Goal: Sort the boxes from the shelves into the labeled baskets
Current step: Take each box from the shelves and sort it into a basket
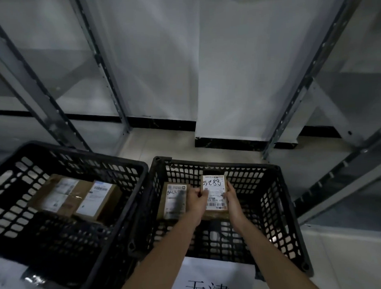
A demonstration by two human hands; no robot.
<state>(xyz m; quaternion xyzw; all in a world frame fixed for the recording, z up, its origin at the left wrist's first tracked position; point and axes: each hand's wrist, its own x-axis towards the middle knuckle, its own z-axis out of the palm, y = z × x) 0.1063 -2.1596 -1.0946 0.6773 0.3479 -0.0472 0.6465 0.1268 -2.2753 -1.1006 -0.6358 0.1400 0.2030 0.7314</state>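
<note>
Both hands reach down into the right black basket [280,197]. Between them is a small cardboard box [215,193] with a white shipping label and handwritten numbers. My left hand [197,201] grips its left edge and my right hand [231,198] grips its right edge. Whether the box rests on the basket floor I cannot tell. Just to the left, inside the same basket, lies another small labelled box [175,199]. The left black basket [81,252] holds two larger cardboard boxes [74,197] side by side.
A white paper label [208,282] with black characters lies on the floor in front of the right basket. Grey metal shelf uprights [109,67] stand behind the baskets, and another shelf frame [341,165] rises at the right. Beyond them is a white wall.
</note>
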